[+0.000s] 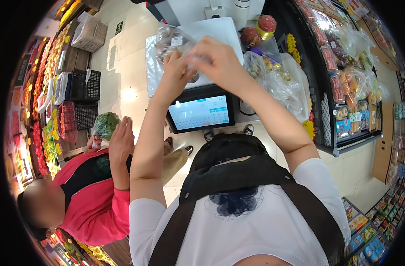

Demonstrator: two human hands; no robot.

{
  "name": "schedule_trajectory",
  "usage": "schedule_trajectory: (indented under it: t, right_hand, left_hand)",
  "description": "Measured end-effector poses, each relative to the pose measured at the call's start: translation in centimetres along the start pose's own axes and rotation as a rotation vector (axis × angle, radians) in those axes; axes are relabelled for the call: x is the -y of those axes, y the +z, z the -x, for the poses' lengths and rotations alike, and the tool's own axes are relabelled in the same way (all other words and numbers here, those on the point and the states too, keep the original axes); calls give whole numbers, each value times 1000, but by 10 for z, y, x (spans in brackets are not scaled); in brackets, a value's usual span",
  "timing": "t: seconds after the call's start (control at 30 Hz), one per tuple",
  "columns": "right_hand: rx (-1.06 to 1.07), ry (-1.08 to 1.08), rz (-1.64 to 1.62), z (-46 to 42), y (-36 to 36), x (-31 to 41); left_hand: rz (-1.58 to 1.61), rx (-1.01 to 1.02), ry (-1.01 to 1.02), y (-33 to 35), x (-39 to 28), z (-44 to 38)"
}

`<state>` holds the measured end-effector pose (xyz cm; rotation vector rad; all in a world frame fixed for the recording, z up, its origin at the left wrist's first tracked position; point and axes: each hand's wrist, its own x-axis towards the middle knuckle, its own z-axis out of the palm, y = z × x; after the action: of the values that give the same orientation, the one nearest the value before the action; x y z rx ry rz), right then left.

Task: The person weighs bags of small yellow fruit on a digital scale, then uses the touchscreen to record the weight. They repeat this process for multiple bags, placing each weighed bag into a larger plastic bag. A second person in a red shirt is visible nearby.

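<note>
A clear plastic bag of round produce bearing a white printed label rests on the pale weighing platform of a shop scale. My left hand is closed on the gathered end of this bag. Close beside it is my right hand, blurred, with its fingers curled near the plastic; whether they grip it is unclear. Below both hands, the scale's lit touchscreen faces me.
At right, plastic bags of produce and two red dragon fruits lie beside the scale. A black display rack holds packaged food. On the left, a person in a red jacket holds bagged leafy greens. Black crates stand behind.
</note>
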<state>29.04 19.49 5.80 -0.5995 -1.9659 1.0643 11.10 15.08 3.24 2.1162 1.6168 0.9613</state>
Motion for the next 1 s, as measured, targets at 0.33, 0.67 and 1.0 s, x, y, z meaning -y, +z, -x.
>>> schedule_trajectory:
  t: [0.33, 0.67, 1.0]
  right_hand:
    - [-78, -61, 377, 42, -25, 20]
    - [113, 777, -639, 46, -40, -36]
    - [-14, 559, 313, 226, 53, -95]
  left_hand:
    - [181, 83, -114, 12, -14, -13]
    - [-255, -26, 329, 25, -21, -13]
    - [19, -71, 211, 28, -17, -5]
